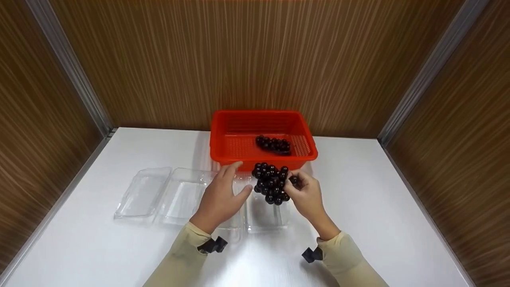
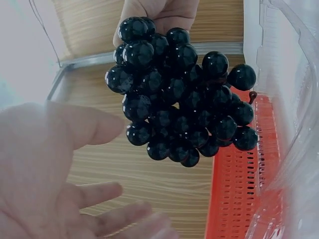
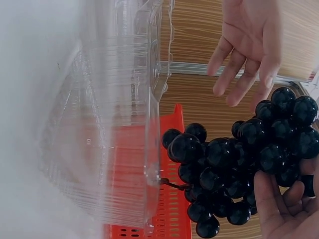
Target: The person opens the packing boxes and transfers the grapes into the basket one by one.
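No readable text, label, brand, number or sign appears on anything here.

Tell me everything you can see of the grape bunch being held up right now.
The grape bunch is a tight cluster of round, glossy, near-black berries with a thin brown stem end showing at one side. It hangs in the air above the open clear plastic clamshell, just in front of the red basket. The right hand holds it by its side in a fingertip grip. The left hand is beside it, fingers spread, not touching.
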`<state>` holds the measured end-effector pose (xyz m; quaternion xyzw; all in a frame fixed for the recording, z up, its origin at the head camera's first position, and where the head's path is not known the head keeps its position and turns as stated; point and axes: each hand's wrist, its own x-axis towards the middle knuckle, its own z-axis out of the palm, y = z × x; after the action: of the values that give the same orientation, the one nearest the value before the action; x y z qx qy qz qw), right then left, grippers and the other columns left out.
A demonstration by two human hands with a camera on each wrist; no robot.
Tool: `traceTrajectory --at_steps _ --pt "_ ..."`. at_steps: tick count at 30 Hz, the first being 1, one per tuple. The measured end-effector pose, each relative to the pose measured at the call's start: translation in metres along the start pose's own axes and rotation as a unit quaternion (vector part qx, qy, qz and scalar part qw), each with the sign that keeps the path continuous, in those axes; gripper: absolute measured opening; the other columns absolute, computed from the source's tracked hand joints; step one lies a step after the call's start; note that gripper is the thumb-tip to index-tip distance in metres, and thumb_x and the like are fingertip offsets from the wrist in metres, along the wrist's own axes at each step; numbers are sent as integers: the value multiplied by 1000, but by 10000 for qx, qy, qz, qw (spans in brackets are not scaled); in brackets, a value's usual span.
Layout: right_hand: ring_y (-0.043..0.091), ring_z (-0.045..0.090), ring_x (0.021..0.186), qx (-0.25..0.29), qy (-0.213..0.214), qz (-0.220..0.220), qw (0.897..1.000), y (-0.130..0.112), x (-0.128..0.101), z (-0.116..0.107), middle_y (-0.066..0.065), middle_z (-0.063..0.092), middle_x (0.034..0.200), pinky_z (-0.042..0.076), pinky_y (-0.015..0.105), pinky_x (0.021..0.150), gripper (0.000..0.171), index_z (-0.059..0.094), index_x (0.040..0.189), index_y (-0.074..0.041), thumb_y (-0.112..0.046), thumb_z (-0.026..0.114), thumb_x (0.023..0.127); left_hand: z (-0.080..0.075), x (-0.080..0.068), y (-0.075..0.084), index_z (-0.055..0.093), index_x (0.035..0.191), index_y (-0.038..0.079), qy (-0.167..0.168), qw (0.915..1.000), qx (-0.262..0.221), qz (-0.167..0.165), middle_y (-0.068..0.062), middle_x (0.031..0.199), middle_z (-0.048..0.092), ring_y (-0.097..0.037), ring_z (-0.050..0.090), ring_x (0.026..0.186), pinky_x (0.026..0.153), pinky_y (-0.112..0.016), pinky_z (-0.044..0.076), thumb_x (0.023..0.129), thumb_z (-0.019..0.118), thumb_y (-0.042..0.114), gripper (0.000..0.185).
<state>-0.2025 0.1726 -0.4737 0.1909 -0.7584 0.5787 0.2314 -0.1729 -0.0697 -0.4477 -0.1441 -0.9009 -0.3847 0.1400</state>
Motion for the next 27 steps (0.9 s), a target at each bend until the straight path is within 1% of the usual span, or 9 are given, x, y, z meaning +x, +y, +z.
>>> traceTrajectory --at_steps 3,6,10,14,20,23,27 --pt "4 49 63 -14 49 -6 10000 -4 0 3 0 57 75 39 14 55 5 63 85 12 9 61 82 -3 0 -2 47 152 13 -74 9994 -332 54 -5 147 54 -28 57 128 104 -48 50 96 72 36 66" --pt "4 51 64 51 105 -108 9999 -6 -1 6 2 58 75 42 14 56 5 62 84 14 12 58 82 -5 0 -4 46 152 15 -164 9978 -630 135 -3 146 54 -26 57 127 104 -44 51 96 72 35 64" --pt "3 54 66 129 189 -283 9993 -3 -3 7 3 60 76 47 14 60 5 61 84 12 15 58 81 -6 1 -4 45 152 16 -233 9962 -823 167 -2 146 54 -23 56 127 105 -39 50 96 72 35 65" --pt "4 57 68 175 241 -443 9986 5 -4 7 4 62 78 50 16 62 8 62 84 7 14 60 82 -7 5 -2 44 154 19 -243 9951 -946 167 0 144 53 -20 54 128 106 -40 49 97 72 39 67" --pt "6 57 67 251 308 -668 9970 11 -6 4 5 62 76 51 18 61 13 64 85 1 14 61 82 -8 8 2 42 155 22 -261 9939 -1062 138 2 147 51 -24 52 135 109 -46 47 97 70 45 69" --pt "6 57 68 259 344 -687 9967 11 -6 3 5 61 77 51 18 62 10 63 85 4 14 60 83 -8 8 2 41 156 23 -230 9932 -1132 120 3 147 51 -22 50 136 110 -48 46 97 70 48 70" --pt "5 58 69 279 426 -647 9966 9 -6 1 6 61 78 51 17 63 6 63 86 9 14 60 84 -9 9 2 40 156 24 -214 9937 -1091 147 3 148 51 -19 48 138 110 -51 45 96 70 51 73"
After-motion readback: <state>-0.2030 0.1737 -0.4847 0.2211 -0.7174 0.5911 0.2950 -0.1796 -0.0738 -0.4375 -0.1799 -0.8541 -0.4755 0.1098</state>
